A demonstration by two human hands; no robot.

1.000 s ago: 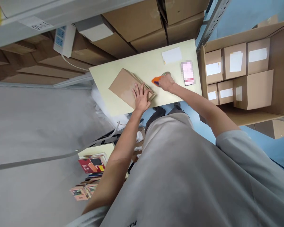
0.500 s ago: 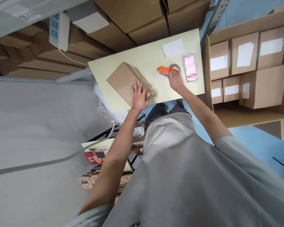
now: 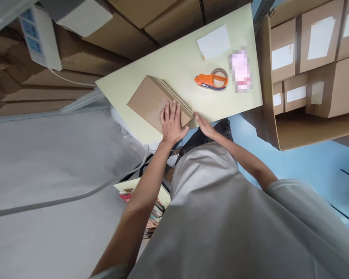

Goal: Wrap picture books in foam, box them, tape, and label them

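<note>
A flat brown cardboard box [image 3: 151, 99] lies on the pale yellow table [image 3: 180, 66]. My left hand [image 3: 171, 124] rests flat on the box's near end, fingers spread. At the box's near right corner my right hand [image 3: 203, 124] lies by the table edge, fingers stretched, holding nothing. An orange tape dispenser [image 3: 212, 80] lies alone on the table to the right of the box.
A white paper slip [image 3: 213, 42] and a blurred pink item [image 3: 241, 69] lie on the table's far right. An open carton [image 3: 308, 66] with labelled small boxes stands at right. Stacked cardboard boxes [image 3: 151, 19] and a power strip [image 3: 37, 35] sit behind. Books [image 3: 151, 217] lie below.
My right hand has let go of the orange tape dispenser, left it on the table, and come back to the box's near corner. The left hand stays on the box.
</note>
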